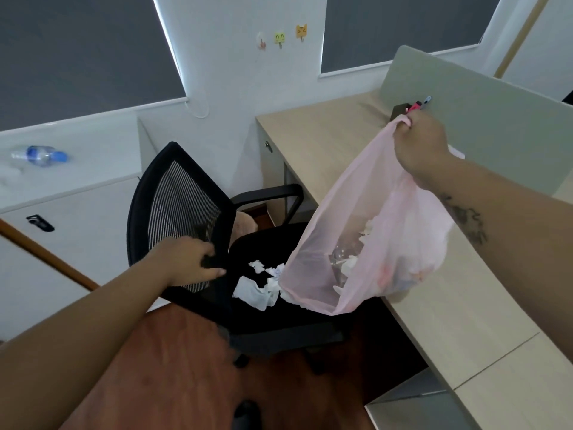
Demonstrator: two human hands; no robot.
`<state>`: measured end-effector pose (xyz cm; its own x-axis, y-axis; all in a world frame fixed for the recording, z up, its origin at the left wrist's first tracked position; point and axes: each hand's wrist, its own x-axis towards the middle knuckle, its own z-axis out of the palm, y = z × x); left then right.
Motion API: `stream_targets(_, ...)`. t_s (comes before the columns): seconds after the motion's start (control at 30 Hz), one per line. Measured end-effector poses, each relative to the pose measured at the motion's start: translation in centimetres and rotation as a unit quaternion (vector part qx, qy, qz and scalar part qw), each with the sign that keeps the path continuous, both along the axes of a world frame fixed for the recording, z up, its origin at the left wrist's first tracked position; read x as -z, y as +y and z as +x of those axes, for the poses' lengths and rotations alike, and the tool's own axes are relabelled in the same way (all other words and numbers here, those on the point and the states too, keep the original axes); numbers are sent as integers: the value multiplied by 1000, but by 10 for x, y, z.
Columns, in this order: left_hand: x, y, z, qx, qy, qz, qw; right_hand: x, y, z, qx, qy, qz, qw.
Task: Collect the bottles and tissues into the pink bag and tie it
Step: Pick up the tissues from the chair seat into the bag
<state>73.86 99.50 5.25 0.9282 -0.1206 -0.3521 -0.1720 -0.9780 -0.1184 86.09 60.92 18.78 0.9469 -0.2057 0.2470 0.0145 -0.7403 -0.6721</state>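
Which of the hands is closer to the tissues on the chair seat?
Left. The left hand grips the chair back beside the tissues; the right hand holds the pink bag well above them.

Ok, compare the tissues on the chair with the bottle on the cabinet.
The tissues are white, crumpled and scattered on the black chair seat, next to the bag. The bottle is clear with a blue label, lying on its side on the cabinet, farther away. Both remain outside the bag.
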Motion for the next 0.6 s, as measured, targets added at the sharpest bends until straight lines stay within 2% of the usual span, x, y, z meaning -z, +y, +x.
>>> stream_targets(0.07, 6, -14, 4, -68, 25, -160, 984, 0, 25, 5, 5, 4, 25, 1000)
stream_targets(0.13, 15, -34, 10, -119, 64, -306, 942, -1, 47, 9, 5, 3, 44, 999)
stream_targets(0.2, 24, -45, 20, -132, 99, -382, 909, -2, 68, 13, 9, 5, 43, 999)
stream_targets(0.33, 44, -23, 54, -124, 50, -361, 923, -3, 102, 27, 14, -3, 59, 998)
stream_targets(0.43, 53, 18, 79, -184, -27, -376, 908, 4, 119, 31, 24, -4, 26, 999)
stream_targets(0.6, 61, 51, 125, -195, -93, -379, 900, 48, 115, 28, 67, 13, -12, 998)
